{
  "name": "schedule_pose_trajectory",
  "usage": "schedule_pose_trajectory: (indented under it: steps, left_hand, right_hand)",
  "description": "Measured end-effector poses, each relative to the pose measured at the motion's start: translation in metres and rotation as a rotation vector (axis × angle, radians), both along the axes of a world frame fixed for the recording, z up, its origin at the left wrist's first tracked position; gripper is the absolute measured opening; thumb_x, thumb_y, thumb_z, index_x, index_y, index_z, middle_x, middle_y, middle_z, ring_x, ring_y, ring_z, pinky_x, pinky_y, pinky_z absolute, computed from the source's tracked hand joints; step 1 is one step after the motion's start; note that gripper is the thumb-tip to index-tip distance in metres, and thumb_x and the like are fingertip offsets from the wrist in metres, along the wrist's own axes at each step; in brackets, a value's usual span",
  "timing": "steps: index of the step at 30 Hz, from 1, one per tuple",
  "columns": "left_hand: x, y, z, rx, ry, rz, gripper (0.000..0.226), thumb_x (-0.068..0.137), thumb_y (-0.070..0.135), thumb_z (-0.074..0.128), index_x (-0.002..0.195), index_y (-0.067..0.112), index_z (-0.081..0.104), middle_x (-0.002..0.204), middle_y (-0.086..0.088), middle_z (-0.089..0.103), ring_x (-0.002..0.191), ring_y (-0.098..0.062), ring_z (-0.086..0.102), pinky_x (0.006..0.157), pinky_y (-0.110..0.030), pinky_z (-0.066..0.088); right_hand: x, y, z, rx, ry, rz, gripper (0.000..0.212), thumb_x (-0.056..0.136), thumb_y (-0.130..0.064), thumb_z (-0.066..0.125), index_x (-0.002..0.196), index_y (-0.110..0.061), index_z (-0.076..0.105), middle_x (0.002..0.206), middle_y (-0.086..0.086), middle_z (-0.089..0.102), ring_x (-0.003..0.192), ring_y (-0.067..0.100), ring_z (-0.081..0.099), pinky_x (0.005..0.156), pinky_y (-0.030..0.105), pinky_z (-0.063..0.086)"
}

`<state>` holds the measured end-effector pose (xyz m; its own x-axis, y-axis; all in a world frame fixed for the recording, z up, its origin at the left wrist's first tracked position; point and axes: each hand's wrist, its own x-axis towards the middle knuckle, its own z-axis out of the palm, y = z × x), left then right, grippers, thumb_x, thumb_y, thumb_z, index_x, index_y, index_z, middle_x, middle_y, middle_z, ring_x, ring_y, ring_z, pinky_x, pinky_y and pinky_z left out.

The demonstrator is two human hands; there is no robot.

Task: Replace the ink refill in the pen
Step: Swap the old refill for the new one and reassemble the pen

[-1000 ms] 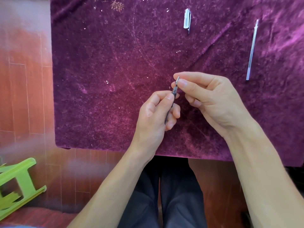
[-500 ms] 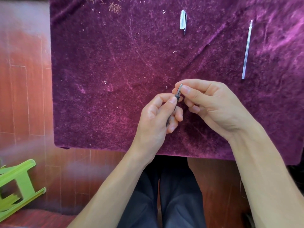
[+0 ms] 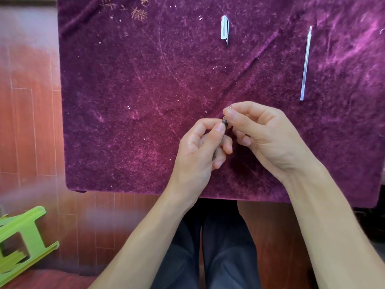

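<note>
My left hand (image 3: 198, 151) is closed around a dark pen barrel (image 3: 224, 124), most of which is hidden in the fist. My right hand (image 3: 262, 132) pinches the pen's metal tip (image 3: 229, 107) between thumb and forefinger, right above the left thumb. Both hands hover over the near middle of the purple velvet cloth (image 3: 145, 101). A thin clear ink refill (image 3: 305, 63) lies alone on the cloth at the far right. A clear pen cap (image 3: 224, 28) with a dark clip lies at the far centre.
The cloth's near edge runs just behind my wrists, with my dark-trousered legs (image 3: 208, 247) below it. A green plastic stool (image 3: 23, 238) stands on the red wood floor at lower left. Small crumbs and threads dot the far cloth.
The right fingers have slid over the pen tip, hiding nearly all of it. Both hands shifted slightly toward me in the view, still joined at the pen.
</note>
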<state>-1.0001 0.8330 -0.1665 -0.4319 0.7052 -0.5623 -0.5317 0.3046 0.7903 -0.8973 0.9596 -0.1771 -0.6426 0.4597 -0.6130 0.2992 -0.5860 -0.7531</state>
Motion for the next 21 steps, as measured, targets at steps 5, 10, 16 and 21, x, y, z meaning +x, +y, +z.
schedule_pose_trajectory:
  steps: [5,10,16,21]
  left_hand:
    - [-0.0001,0.0024,0.0012,0.020,-0.008,-0.006,0.023,0.107,0.020,0.047,0.108,0.005,0.063,0.073,-0.004,0.064,0.047,-0.006,0.045,0.051,-0.014,0.041]
    - [-0.0012,0.0057,0.0028,0.031,-0.016,-0.007,0.020,0.107,0.019,0.046,0.104,0.007,0.062,0.070,0.001,0.065,0.047,-0.006,0.045,0.051,-0.016,0.041]
    - [0.0006,0.0040,0.0014,0.000,-0.005,-0.009,0.022,0.107,0.022,0.047,0.105,0.007,0.063,0.073,-0.004,0.064,0.047,-0.006,0.045,0.050,-0.016,0.041]
    - [0.0018,0.0026,-0.0019,0.000,-0.034,0.012,0.028,0.106,0.023,0.048,0.111,0.000,0.061,0.075,-0.008,0.063,0.048,-0.008,0.045,0.052,-0.018,0.041]
  right_hand:
    - [0.0015,0.0011,-0.0008,-0.014,0.046,0.013,0.033,0.085,-0.046,0.079,0.112,-0.027,0.083,0.081,-0.012,0.068,0.065,0.005,0.047,0.064,0.019,0.044]
    - [0.0018,0.0016,-0.0005,0.009,0.041,0.031,0.025,0.092,-0.040,0.072,0.109,-0.027,0.085,0.072,-0.009,0.059,0.066,0.008,0.044,0.069,0.027,0.039]
    - [-0.0006,0.0006,-0.0009,0.027,-0.003,0.006,0.026,0.082,-0.045,0.080,0.099,-0.025,0.081,0.076,-0.015,0.067,0.061,0.000,0.051,0.069,0.027,0.042]
    - [0.0014,0.0016,-0.0017,-0.011,0.043,0.008,0.026,0.098,-0.038,0.068,0.112,-0.022,0.084,0.085,-0.007,0.069,0.064,0.005,0.049,0.067,0.024,0.041]
